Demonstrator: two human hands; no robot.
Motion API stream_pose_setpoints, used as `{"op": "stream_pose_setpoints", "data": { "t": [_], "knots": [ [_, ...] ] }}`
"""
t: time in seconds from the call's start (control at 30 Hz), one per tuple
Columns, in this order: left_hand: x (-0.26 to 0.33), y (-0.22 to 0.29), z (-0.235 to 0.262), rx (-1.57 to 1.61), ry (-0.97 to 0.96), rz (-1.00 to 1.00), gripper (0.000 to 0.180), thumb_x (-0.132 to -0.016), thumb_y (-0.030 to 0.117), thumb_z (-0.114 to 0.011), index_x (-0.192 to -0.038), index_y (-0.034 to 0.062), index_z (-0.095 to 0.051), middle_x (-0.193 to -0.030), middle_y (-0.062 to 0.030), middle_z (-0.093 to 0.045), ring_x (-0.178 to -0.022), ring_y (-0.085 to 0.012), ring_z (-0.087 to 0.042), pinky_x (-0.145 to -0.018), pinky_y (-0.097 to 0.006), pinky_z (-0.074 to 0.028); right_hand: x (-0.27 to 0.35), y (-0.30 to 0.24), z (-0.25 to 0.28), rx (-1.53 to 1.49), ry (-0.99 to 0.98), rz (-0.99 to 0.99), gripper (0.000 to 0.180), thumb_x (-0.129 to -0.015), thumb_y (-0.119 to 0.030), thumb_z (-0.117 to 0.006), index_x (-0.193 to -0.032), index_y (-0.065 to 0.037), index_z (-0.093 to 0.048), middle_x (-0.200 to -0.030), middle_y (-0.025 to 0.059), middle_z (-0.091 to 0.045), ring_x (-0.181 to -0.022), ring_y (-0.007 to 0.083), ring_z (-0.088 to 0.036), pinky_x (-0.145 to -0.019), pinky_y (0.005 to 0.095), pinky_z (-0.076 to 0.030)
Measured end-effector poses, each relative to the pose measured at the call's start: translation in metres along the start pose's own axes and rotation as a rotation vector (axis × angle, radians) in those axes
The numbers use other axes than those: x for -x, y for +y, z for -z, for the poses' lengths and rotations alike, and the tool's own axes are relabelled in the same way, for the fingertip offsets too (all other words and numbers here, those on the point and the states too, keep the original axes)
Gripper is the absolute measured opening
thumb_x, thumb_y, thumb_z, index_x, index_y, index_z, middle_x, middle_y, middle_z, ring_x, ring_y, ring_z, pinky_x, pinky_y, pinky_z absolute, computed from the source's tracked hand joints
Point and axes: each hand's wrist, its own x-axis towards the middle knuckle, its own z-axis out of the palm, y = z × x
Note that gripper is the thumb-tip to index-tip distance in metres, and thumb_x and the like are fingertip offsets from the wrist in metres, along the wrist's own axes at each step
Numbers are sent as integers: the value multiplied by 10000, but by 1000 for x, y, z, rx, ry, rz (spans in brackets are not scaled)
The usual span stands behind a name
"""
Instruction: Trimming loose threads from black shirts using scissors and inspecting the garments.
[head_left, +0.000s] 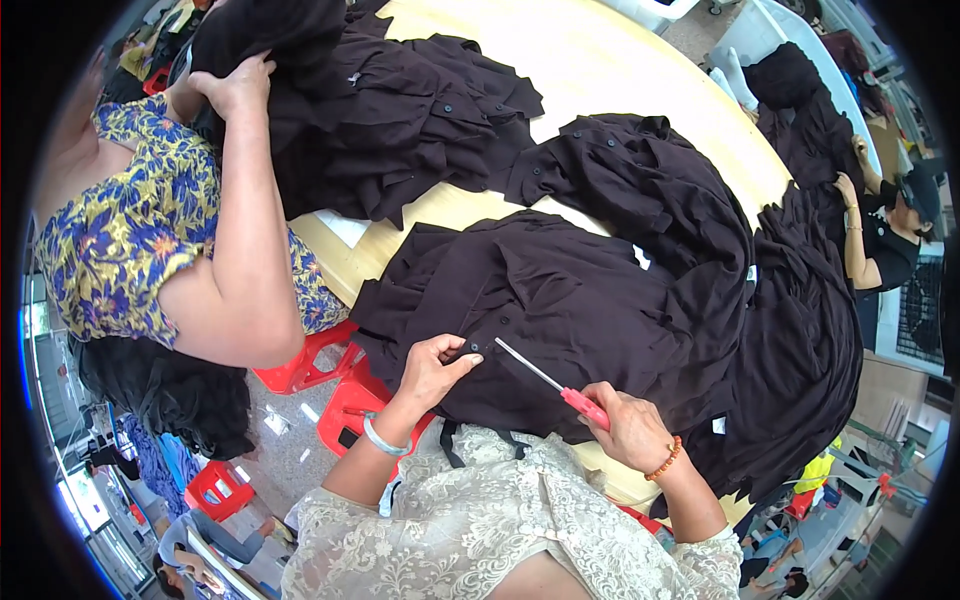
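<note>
A black buttoned shirt point(590, 300) lies spread on the table in front of me. My left hand point(432, 372) is closed at its near left part, thumb and fingers pinching the cloth beside a dark button point(474, 346). In my right hand point(636, 428) are red-handled scissors point(578, 402), with long, slim metal blades together. Their tip points up and left, just over the shirt and near my left fingers. The handle is partly covered by my fingers. A small white label point(641, 257) shows on the dark cloth farther up.
More black garments point(640, 165) cover much of the pale round table point(620, 50). At left, a person in a flowered top point(135, 230) lifts dark cloth. Another person point(895, 235) handles garments at right, beside a pale bin point(835, 70). Red stools point(345, 410) stand at the table's near left.
</note>
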Motion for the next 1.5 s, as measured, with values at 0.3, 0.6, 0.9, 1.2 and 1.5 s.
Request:
{"op": "stream_pose_setpoints", "data": {
  "t": [0.3,0.6,0.9,1.2,1.5],
  "knots": [
    [-1,0,-9,-204,144,-249,140,-742,62,-753,-823,-16,-669,-692,-15,-586,-587,-81,-502,-540,-243,-389,0,-8,-3,62,-25,24,263,-858,-181,-655,-1050,-61,-521,-740,146,-643,-717,335,-656,-634,414,-508],
    [-2,5,-7,-380,132,-409,134,-681,41,-737,-775,-2,-652,-721,-95,-618,-681,-254,-601,-683,-327,-431,-1,-20,3,125,-81,15,279,-859,-242,-659,-1046,-60,-560,-650,158,-628,-639,348,-648,-590,413,-507],
    [-5,9,0,-327,96,-345,128,-677,21,-721,-777,-16,-650,-734,-108,-626,-686,-252,-615,-653,-323,-454,-6,-26,7,99,-128,-3,294,-865,-246,-654,-1063,-55,-552,-679,175,-635,-666,351,-654,-603,418,-511],
    [-25,49,-6,-661,182,-338,257,-730,231,-778,-864,29,-694,-795,-64,-654,-689,-225,-577,-649,-338,-458,0,1,2,-69,83,-42,318,-854,-189,-664,-1103,-56,-519,-878,151,-650,-814,337,-649,-706,403,-506],
    [-97,33,-38,436,-209,398,185,-868,140,-695,-769,46,-571,-749,-67,-624,-534,-116,-625,-458,-202,-505,4,-3,10,-27,157,-132,290,-861,-183,-645,-1086,-56,-513,-795,156,-644,-753,340,-653,-663,418,-508]
  ]
}}
